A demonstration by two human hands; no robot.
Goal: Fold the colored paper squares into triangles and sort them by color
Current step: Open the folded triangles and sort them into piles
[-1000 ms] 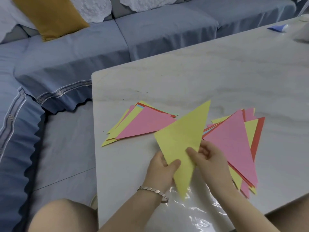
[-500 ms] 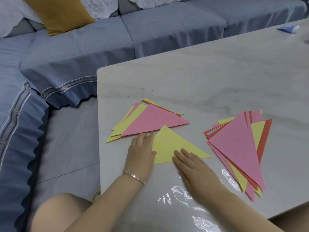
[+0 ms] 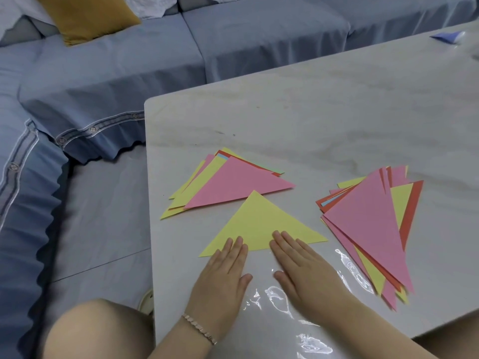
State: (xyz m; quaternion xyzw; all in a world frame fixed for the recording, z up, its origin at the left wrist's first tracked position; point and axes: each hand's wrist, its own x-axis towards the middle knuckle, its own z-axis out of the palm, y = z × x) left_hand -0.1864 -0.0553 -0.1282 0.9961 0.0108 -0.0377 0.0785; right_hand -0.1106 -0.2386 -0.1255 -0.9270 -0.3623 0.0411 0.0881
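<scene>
Marble table (image 3: 337, 112), blue sofa (image 3: 259, 35) behind. Left hand (image 3: 223, 275) and right hand (image 3: 305, 265), flat and gripping nothing, crease the yellow triangle (image 3: 259, 221). Next likely: lift it onto a pile (image 3: 233, 182).

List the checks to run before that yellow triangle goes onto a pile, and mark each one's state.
1. Yellow triangle lies flat on the table: ok.
2. Left hand and right hand press its near edge, fingers straight: ok.
3. Crease pressed sharp: cannot tell.
4. Left pile holds one colour: not ok; pink, yellow and red are mixed.
5. Right pile holds one colour: not ok, same mix.
</scene>
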